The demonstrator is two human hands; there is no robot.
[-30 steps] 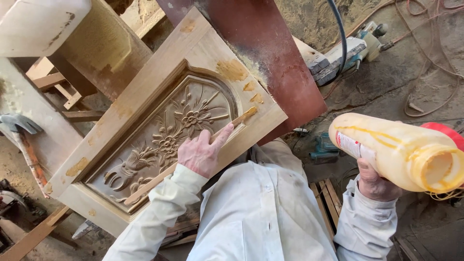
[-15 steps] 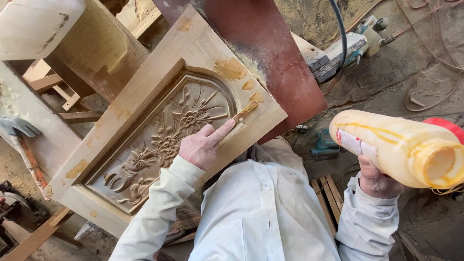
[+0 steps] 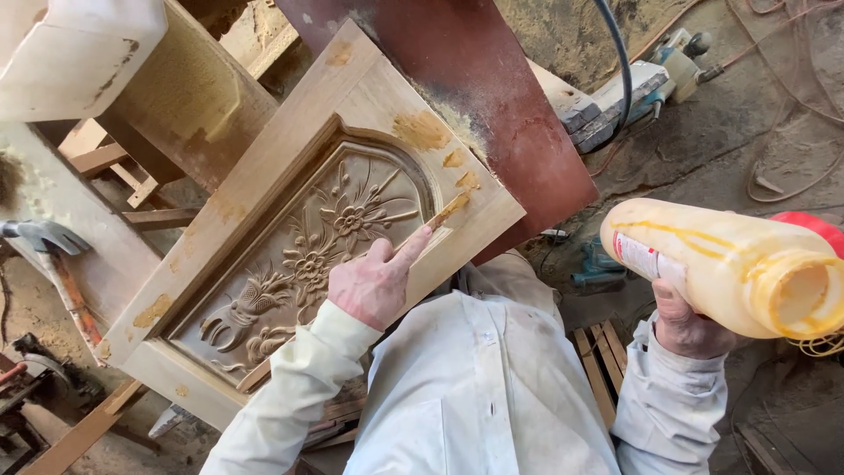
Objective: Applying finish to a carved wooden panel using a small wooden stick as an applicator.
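Note:
A carved wooden panel (image 3: 290,158) with a flower relief (image 3: 325,255) lies tilted in front of me, its frame dotted with yellow-brown filler patches (image 3: 422,130). My left hand (image 3: 374,286) rests on its right edge, index finger stretched out and touching a streak of filler (image 3: 450,211), the other fingers curled, nothing held. My right hand (image 3: 686,325) grips a large yellowish plastic bottle (image 3: 721,264) from below, held on its side at the right, apart from the panel. Its red cap (image 3: 813,224) shows behind.
A dark red board (image 3: 475,97) lies under the panel's far side. A hammer (image 3: 44,242) rests at the left on a pale board. A power tool (image 3: 615,97) with a black cable (image 3: 620,53) sits at the back right. Wooden frames stand at the left, wires on the dusty floor.
My left hand has slid up and to the right along the panel's edge, and its index finger now reaches the filler streak. The bottle has stayed in place in my right hand.

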